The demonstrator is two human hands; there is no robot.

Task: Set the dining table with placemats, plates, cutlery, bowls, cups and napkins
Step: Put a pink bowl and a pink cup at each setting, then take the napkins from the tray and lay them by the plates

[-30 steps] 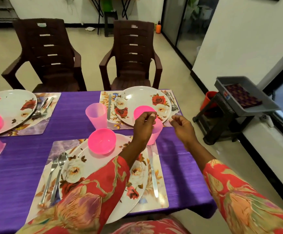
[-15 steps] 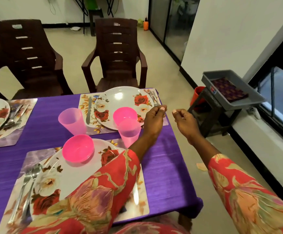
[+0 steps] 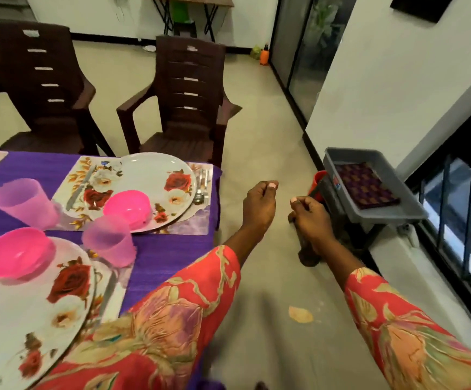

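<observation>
Two place settings lie on the purple tablecloth (image 3: pixel 169 249). The far floral plate (image 3: pixel 155 175) on its placemat (image 3: pixel 197 223) carries a pink bowl (image 3: pixel 127 205), with cutlery (image 3: pixel 202 185) to its right and a pink cup (image 3: pixel 23 202) to its left. The near plate (image 3: pixel 31 308) carries another pink bowl (image 3: pixel 14 251), and a second pink cup (image 3: pixel 110 240) stands beside it. My left hand (image 3: pixel 259 205) and my right hand (image 3: pixel 310 218) hang over the floor past the table's right edge, fingers loosely curled, holding nothing. A grey tray (image 3: pixel 408 204) to the right holds folded dark purple patterned napkins (image 3: pixel 365 187).
Two brown plastic chairs (image 3: pixel 189 108) (image 3: pixel 40 80) stand behind the table. The grey tray rests on a dark stool (image 3: pixel 349 232) by the wall, with a red container (image 3: pixel 317 184) behind it. A window with bars is at the far right. A scrap (image 3: pixel 300 315) lies on the floor.
My left hand has let go of the pink cup, which now stands beside the near plate. Both hands and my view have swung right, off the table toward the grey tray.
</observation>
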